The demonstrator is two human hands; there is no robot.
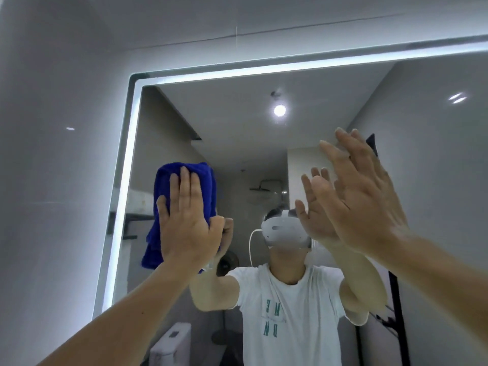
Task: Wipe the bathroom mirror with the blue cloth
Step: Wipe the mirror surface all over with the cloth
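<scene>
your left hand (187, 223) lies flat with straight fingers, pressing the blue cloth (208, 186) onto the mirror (237, 122) at nine o'clock, near its lit left edge. your right hand (369, 202), at three o'clock, is spread and holds nothing, close to the glass.

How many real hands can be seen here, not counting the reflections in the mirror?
2. The left hand presses the cloth flat on the mirror near its left edge; the right hand is raised open before the glass, further right.
</scene>
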